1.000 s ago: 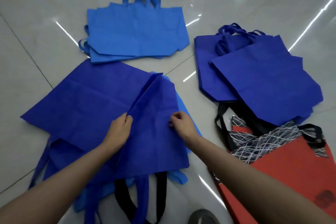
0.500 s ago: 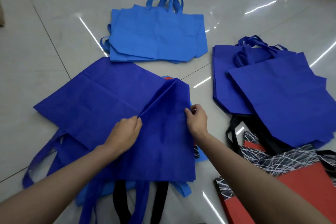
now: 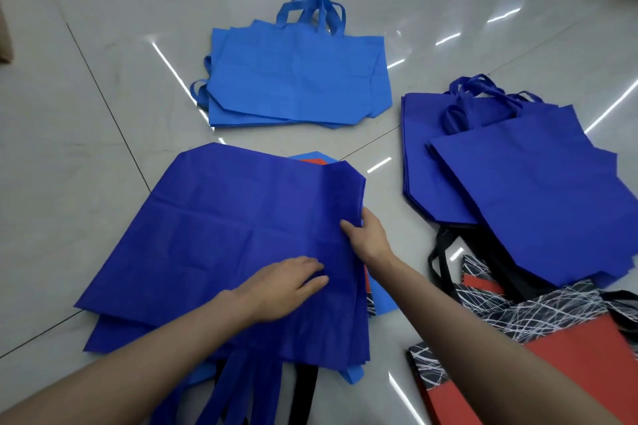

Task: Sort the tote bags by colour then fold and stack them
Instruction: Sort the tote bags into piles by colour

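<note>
No text, label, brand, number or sign can be read anywhere in the frame. The light blue bags [image 3: 297, 79] at upper centre, the stacked dark blue bags [image 3: 538, 203] at right and the spread dark blue bag [image 3: 224, 235] at lower left show only plain cloth. The red bags [image 3: 569, 366] at lower right carry a black band of tangled white lines, which forms no letters.

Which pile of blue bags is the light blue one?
The far pile, handles pointing away from the person, is light blue. The near pile and the right pile are both much darker blue.
</note>
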`<control>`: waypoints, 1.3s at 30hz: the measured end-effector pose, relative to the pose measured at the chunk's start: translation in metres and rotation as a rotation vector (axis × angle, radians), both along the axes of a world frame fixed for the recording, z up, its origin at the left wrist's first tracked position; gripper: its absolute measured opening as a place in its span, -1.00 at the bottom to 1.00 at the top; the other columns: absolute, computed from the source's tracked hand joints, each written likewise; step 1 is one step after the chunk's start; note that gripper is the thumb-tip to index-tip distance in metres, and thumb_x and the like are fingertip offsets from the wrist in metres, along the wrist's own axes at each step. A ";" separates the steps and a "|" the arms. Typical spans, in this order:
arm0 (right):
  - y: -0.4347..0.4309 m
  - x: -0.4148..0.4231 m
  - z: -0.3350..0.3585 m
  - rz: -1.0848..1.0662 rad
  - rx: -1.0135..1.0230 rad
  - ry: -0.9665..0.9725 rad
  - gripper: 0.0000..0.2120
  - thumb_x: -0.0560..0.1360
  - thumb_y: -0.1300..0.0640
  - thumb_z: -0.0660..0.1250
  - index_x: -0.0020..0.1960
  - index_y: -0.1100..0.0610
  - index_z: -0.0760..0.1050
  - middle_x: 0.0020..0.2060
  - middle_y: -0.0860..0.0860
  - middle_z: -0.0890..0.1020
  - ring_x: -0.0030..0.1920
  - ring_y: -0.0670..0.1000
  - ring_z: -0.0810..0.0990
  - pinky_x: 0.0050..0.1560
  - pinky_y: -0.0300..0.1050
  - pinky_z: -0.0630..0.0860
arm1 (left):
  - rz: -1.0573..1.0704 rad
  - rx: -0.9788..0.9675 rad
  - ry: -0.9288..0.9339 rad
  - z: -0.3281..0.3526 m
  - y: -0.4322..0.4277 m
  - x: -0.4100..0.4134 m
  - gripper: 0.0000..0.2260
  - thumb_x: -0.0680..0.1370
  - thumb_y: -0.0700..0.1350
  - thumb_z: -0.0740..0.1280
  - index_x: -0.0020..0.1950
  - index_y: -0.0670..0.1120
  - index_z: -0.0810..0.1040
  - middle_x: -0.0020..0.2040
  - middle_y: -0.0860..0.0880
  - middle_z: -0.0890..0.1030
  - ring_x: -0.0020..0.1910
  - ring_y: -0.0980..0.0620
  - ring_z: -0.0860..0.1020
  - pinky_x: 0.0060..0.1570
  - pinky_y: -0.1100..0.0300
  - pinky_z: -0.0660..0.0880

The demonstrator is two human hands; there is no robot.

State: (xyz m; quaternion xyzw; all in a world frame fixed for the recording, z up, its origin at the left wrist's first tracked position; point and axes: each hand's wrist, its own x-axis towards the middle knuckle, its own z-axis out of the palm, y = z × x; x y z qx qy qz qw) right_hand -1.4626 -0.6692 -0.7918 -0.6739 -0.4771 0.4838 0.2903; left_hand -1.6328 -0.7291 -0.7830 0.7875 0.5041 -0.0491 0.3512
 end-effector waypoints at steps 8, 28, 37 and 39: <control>-0.009 0.032 0.029 -0.056 0.259 0.206 -0.67 0.56 0.32 0.17 0.05 -0.10 0.48 0.00 -0.09 0.61 0.01 -0.07 0.59 0.04 -0.14 0.54 | 0.347 0.360 -0.032 0.019 0.036 -0.042 -0.43 0.59 0.04 0.21 0.51 -0.16 0.13 0.53 -0.13 0.09 0.49 -0.06 0.11 0.44 0.11 0.05; 0.042 0.055 0.120 0.191 0.352 0.074 -0.90 0.51 0.14 0.37 0.00 0.13 0.54 -0.10 0.00 0.68 -0.11 -0.03 0.67 -0.08 -0.06 0.60 | 0.435 0.415 -0.358 0.130 0.135 -0.028 -0.83 0.58 -0.11 0.26 -0.01 -0.22 0.40 -0.11 -0.18 0.54 -0.13 -0.17 0.50 -0.08 -0.06 0.44; 0.092 0.023 0.218 0.146 0.617 -0.376 -0.63 0.49 0.00 0.37 0.24 0.06 0.40 0.10 -0.04 0.53 0.09 0.01 0.48 0.08 -0.04 0.42 | 0.561 0.594 -0.592 0.236 0.148 -0.056 -0.78 0.55 0.04 0.24 0.08 -0.05 0.53 -0.06 0.06 0.60 -0.03 0.01 0.55 0.05 0.04 0.46; 0.089 0.016 0.229 0.018 0.746 -0.349 -0.56 0.50 0.09 0.36 0.33 0.14 0.35 0.22 0.02 0.46 0.21 0.03 0.41 0.14 -0.20 0.33 | 0.659 0.653 -0.681 0.255 0.151 -0.060 -0.84 0.58 -0.04 0.26 -0.01 -0.12 0.51 -0.14 0.03 0.58 -0.12 -0.01 0.54 0.01 0.01 0.46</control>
